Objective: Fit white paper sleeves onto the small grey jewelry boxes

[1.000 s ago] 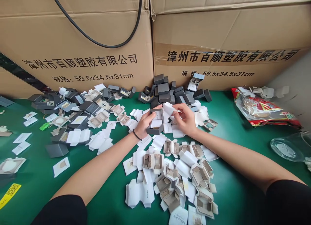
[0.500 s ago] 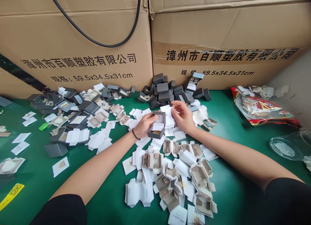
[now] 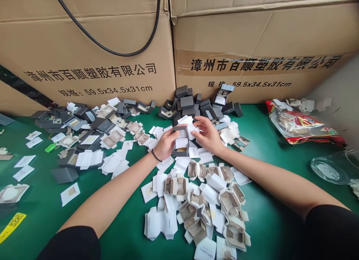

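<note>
My left hand grips a small dark grey jewellery box by its left side, thumb on the upper rim. The box is open towards me, with a white printed insert and a yellowish patch inside. Just right of it, my right hand pinches the edge of a folded white card between thumb and fingers. The card overlaps the box's upper right side, and its lower part is hidden. Below both hands lies a heap of torn cardboard inserts and white paper pieces.
Dark grey boxes are piled against large cartons. More boxes and inserts spread leftward on the green table. At right are a red food bag and a clear plastic cup. A black cable hangs above.
My right hand and the white card have shifted slightly left, up against the box. The box in my left hand has tilted a little and its opening faces me more.
</note>
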Tool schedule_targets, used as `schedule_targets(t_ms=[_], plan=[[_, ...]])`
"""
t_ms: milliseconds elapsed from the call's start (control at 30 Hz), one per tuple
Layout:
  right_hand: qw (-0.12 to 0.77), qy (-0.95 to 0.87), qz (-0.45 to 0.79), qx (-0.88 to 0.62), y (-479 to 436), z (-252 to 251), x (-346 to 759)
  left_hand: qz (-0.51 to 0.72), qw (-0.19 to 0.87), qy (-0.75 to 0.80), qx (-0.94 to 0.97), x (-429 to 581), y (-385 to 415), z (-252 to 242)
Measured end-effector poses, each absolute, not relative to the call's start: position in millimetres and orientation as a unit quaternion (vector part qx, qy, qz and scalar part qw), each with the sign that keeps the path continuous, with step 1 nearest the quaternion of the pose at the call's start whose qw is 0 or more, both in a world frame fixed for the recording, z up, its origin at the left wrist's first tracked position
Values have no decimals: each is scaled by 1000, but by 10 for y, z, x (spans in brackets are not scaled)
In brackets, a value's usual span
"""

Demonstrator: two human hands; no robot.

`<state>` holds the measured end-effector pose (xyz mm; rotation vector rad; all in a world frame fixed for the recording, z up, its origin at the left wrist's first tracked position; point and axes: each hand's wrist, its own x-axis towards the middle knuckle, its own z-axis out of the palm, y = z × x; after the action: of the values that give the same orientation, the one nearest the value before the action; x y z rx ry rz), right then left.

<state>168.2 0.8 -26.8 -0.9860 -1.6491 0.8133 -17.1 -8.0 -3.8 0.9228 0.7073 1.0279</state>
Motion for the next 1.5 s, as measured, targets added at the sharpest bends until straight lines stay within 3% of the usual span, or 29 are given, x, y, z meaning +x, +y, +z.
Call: schedule_targets(t_ms=[300, 633, 1500], plan=[[498, -683, 298, -443, -21, -221, 1667, 451, 727, 334, 395, -173, -82, -15], [441, -774, 112, -441, -95, -186, 1659, 458, 710, 347, 408, -161, -101, 2], [415, -788, 95, -444, -68, -236, 1655, 435, 719, 364, 403, -143, -76, -22]])
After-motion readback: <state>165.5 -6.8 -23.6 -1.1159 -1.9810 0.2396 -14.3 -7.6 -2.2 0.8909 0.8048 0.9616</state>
